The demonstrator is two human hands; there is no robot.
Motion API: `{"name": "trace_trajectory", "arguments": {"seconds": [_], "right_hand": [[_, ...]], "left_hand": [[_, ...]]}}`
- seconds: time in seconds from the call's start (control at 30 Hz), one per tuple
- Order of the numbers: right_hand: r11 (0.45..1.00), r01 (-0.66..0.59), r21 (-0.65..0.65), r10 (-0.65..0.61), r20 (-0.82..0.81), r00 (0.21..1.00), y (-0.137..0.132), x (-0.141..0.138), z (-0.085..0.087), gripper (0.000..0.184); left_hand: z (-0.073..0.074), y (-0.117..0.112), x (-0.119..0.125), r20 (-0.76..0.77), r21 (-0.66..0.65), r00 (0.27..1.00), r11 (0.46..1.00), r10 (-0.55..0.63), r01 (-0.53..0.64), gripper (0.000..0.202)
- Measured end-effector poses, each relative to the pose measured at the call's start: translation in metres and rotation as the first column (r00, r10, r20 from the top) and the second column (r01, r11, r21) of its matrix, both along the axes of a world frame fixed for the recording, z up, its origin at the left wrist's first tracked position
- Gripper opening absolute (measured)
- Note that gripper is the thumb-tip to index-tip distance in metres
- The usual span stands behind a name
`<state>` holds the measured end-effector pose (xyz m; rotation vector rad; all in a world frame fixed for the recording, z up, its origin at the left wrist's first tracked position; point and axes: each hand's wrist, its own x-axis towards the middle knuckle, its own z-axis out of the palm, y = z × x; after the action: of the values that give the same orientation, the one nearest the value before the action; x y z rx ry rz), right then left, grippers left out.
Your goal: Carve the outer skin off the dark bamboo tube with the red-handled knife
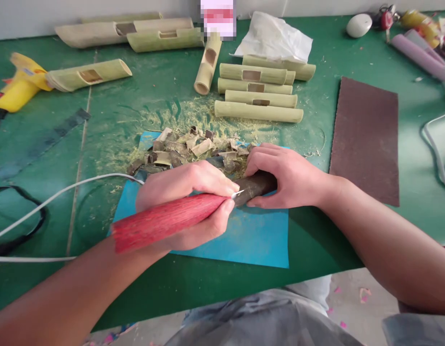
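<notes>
My left hand [188,190] is wrapped around a red-handled carving tool [160,223], whose small metal tip [238,194] touches a dark bamboo piece [256,186]. My right hand [283,175] presses down on that dark piece and holds it against a blue sheet [251,235] on the green table [143,101]. A heap of cut bamboo chips [186,149] and sawdust lies just behind both hands.
Several pale green bamboo tubes with cut slots [258,91] lie at the back, more at the far left [88,75]. A yellow glue gun [18,86] is at left, white and black cables [56,197] nearby. Brown sandpaper [366,134] lies at right, crumpled white plastic [276,36] behind.
</notes>
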<state>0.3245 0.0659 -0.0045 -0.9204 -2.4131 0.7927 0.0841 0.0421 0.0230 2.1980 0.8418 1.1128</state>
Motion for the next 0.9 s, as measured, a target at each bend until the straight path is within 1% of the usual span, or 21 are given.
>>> {"name": "trace_trajectory", "arguments": {"seconds": [0.1,0.2,0.27,0.3,0.37,0.5,0.67,0.77,0.9], "right_hand": [[1.000,0.005,-0.014,-0.005,0.014,1.000,0.0001,0.0006,0.0008,0.030],[1.000,0.006,-0.008,-0.006,0.018,1.000,0.0000,0.0009,0.0015,0.030],[1.000,0.005,0.001,-0.005,0.013,1.000,-0.0001,0.0010,0.0017,0.030],[1.000,0.005,0.003,-0.005,0.012,1.000,-0.0001,0.0010,0.0017,0.030],[1.000,0.007,0.004,-0.007,0.014,1.000,-0.0001,0.0010,0.0017,0.029],[1.000,0.005,0.013,-0.005,0.019,1.000,0.0002,0.0004,0.0013,0.029],[1.000,0.012,-0.003,-0.012,0.011,1.000,0.0006,-0.0001,0.0001,0.030],[1.000,0.010,0.003,-0.010,-0.002,1.000,0.0007,0.0000,-0.0007,0.030],[1.000,0.005,0.010,-0.004,-0.017,1.000,0.0010,0.0005,-0.0013,0.029]], "left_hand": [[-0.0034,0.0003,-0.0029,0.014,0.009,1.000,1.000,0.008,-0.008,0.017],[-0.0080,0.0019,-0.0046,0.104,-0.010,0.994,0.999,0.035,-0.034,0.013],[-0.0099,0.0037,-0.0051,0.153,-0.021,0.988,1.000,0.024,-0.021,0.011],[-0.0102,0.0047,-0.0053,0.151,-0.020,0.989,1.000,0.002,0.001,0.011],[-0.0097,0.0061,-0.0057,0.085,-0.023,0.996,0.999,-0.037,0.039,0.014],[-0.0073,0.0072,-0.0068,-0.018,-0.045,1.000,0.999,-0.025,0.024,0.018],[-0.0069,0.0077,-0.0072,-0.048,-0.059,0.998,0.997,-0.044,0.041,0.017],[-0.0068,0.0070,-0.0067,-0.069,-0.043,0.997,0.999,-0.018,0.015,0.015],[-0.0060,0.0047,-0.0050,-0.060,-0.034,0.998,0.999,0.004,-0.006,0.013]]}}
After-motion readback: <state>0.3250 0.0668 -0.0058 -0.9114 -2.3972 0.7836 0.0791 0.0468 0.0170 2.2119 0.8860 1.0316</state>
